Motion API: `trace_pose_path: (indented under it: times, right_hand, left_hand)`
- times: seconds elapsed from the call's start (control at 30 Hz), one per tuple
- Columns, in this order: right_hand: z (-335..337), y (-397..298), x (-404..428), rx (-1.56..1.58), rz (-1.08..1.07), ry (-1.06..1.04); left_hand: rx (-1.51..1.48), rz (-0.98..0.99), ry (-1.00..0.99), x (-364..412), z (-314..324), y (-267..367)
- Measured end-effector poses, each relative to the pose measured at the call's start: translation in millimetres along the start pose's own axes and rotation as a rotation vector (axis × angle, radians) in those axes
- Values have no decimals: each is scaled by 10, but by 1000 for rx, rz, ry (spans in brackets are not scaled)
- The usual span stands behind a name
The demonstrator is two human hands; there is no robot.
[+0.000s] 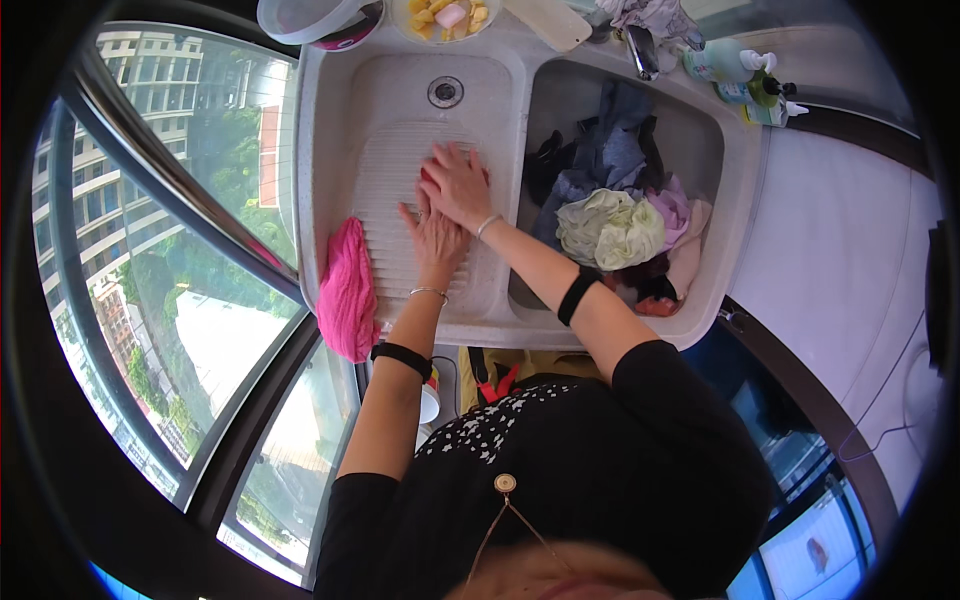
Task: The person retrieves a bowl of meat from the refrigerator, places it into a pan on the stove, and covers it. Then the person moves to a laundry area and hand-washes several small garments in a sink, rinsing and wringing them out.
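My left hand [438,238] lies on the ribbed washboard [390,195] of the left basin, its fingertips passing under my right hand [459,187]. The right hand crosses over it with fingers spread, pressing on a small red item [428,175], perhaps cloth. Only bits of red show at the sides of that hand, so I cannot tell how either hand grips it. A bright pink cloth [348,289] hangs over the basin's front left rim. Wet clothes [609,225] in grey-blue, pale green, lilac and dark colours are heaped in the right basin.
At the back stand a dish of yellow and pink soap pieces [448,16], a clear plastic tub [300,19] and a metal faucet [642,52] with cloth draped on it. Pump bottles [726,61] line the right rear corner. A window [195,225] with a metal rail borders the left.
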State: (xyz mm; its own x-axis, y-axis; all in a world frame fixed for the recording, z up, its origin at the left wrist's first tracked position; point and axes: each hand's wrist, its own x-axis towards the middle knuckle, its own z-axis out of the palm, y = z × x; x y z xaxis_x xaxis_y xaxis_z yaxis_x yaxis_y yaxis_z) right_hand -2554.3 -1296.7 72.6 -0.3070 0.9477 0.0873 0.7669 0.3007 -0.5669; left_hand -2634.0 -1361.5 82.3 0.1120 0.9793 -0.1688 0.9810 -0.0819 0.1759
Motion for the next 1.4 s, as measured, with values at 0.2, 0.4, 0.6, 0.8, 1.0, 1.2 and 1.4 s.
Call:
trace_pose_path:
  times: [0.2, 0.4, 0.6, 0.8, 1.0, 1.2, 1.4]
  right_hand:
    - [56, 63, 11, 770, 604, 133]
    - [-421, -239, 49, 898, 362, 433]
    - [-750, -628, -67, 943, 126, 279]
    - [-925, -573, 149, 1415, 632, 266]
    - [-807, -385, 225, 1449, 695, 180]
    - [-721, 156, 565, 1478, 642, -149]
    - [-922, 1860, 521, 743, 779, 435]
  left_hand:
    - [-543, -129, -80, 199, -166, -60]
    - [-2545, -650, -78, 199, -699, 195]
    - [-2291, -542, -259, 312, -778, 217]
    - [-1519, -735, 36, 314, -501, 269]
    - [-1206, -779, 107, 343, -324, 280]
    - [-1027, -448, 149, 276, -487, 218]
    - [-803, -156, 101, 93, -766, -18]
